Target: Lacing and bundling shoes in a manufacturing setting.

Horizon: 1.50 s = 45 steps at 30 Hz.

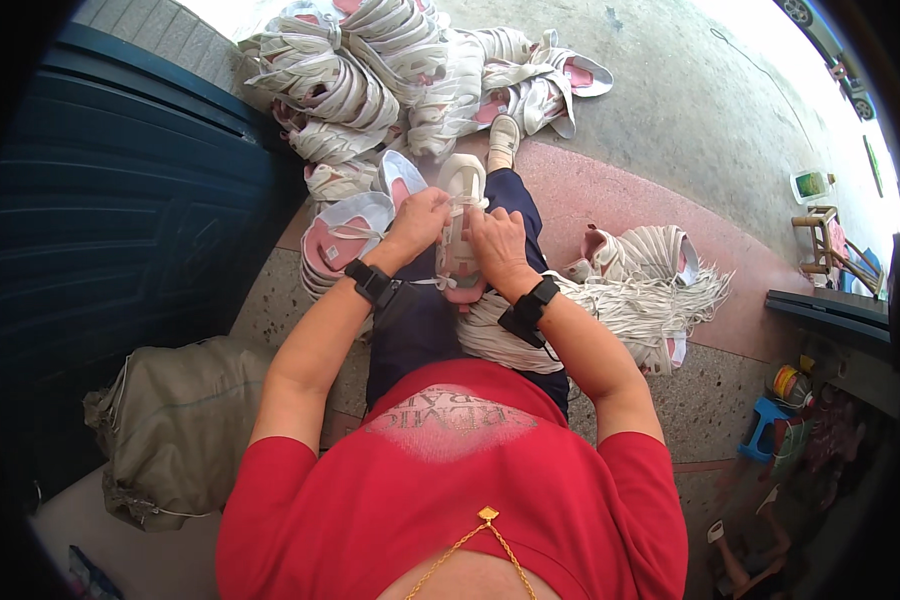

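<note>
A white and pink shoe upper [460, 258] lies across my lap between my hands, its rounded end pointing away from me. White shoelace [467, 201] crosses its top. At the upper's left edge, my left hand [422, 220] is closed in a pinch on the lace. My right hand [498, 246] bends its fingers over the right edge and pinches the lace there too. A thick bundle of loose white laces [610, 308] spreads over and beside my right thigh. Left of my left hand sit white uppers with pink linings [332, 240].
A large heap of nested uppers [355, 85] lies ahead, against the dark blue door [120, 190]. More uppers [650, 250] sit at the right. A grey-brown sack [185, 425] rests at the lower left. Farther right are a wooden chair [828, 245] and a blue stool [762, 428].
</note>
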### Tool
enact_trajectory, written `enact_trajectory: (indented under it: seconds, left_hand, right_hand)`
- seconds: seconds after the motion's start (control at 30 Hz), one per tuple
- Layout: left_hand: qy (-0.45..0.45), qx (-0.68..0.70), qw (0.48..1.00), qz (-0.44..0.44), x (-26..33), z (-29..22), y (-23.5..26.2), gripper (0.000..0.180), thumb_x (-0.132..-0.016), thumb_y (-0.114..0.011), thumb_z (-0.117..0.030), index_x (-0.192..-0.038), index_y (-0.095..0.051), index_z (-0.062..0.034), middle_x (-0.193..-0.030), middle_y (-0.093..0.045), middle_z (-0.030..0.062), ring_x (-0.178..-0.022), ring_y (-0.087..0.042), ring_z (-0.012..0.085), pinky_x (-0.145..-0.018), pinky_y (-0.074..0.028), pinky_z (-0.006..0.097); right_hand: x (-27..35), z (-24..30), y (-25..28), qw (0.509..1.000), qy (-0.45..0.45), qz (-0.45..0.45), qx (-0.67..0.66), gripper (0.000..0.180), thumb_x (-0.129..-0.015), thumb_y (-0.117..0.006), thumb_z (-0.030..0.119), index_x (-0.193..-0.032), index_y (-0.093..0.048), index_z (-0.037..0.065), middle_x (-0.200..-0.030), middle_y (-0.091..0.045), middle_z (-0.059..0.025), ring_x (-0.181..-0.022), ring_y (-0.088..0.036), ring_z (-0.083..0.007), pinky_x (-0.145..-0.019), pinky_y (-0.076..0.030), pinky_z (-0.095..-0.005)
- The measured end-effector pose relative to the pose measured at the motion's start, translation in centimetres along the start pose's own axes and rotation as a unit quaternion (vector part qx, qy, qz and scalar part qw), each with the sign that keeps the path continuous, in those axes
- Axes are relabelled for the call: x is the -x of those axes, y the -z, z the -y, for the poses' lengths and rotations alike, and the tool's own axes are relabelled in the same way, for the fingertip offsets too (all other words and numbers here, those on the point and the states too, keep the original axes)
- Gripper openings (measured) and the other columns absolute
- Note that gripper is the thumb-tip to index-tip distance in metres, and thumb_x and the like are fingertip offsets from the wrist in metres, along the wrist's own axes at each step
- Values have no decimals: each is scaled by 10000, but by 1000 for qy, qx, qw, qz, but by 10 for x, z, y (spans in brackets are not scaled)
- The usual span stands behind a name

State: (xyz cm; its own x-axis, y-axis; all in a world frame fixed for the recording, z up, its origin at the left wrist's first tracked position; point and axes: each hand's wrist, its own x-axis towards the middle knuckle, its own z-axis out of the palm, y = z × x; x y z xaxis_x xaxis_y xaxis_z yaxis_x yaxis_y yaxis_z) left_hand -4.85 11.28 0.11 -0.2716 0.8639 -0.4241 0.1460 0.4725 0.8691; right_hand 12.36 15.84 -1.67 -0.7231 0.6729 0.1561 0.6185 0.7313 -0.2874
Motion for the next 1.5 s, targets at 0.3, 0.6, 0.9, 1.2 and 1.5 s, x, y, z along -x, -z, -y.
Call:
enact_trajectory:
  seconds: [0.3, 0.6, 0.9, 1.2, 1.5]
  left_hand:
    - [8, -71, 997, -1, 3, 22, -8, 325, -959, -600, -252, -1109, -661, 30, -951, -720, 197, -865, -701, 304, -783, -526, 390]
    - [-191, -233, 953, 25, -8, -13, -19, 217, -968, -592, -232, -1025, -710, -59, -806, -708, 111, -746, -691, 224, -653, -534, 375]
    - [-193, -496, 846, 18, -44, -33, -21, 205, -880, -582, -235, -886, -738, -101, -874, -715, 175, -844, -702, 377, -732, -553, 478]
    - [-147, -495, 856, 11, -61, -20, -18, 251, -900, -586, -280, -961, -748, -99, -919, -714, 193, -888, -689, 400, -791, -536, 497]
    - [-159, -384, 909, -12, -70, 3, -14, 217, -879, -612, -256, -975, -750, -118, -959, -718, 173, -856, -694, 362, -780, -541, 463]
  right_hand:
    - [-10, -23, -5, 987, -62, 15, -145, 287, -811, -723, 224, -1066, -657, 110, -844, -699, -5, -930, -595, -228, -840, -372, -393]
    - [35, -52, 27, 852, -180, 136, -472, 305, -906, -578, 137, -1145, -634, -44, -751, -627, -106, -755, -598, -198, -729, -498, -343]
    - [108, -101, 230, 720, -112, 11, -685, 158, -989, -530, 133, -1027, -625, 12, -1005, -584, -53, -985, -498, -157, -917, -319, -353]
    - [259, -214, 513, 430, -57, -375, -820, 137, -919, -335, -53, -849, -347, 65, -836, -303, -46, -807, -350, -183, -824, -309, -377]
    - [288, -283, 528, 497, -115, -319, -799, 107, -928, -369, -57, -893, -366, 44, -840, -287, -49, -776, -324, -176, -743, -307, -339]
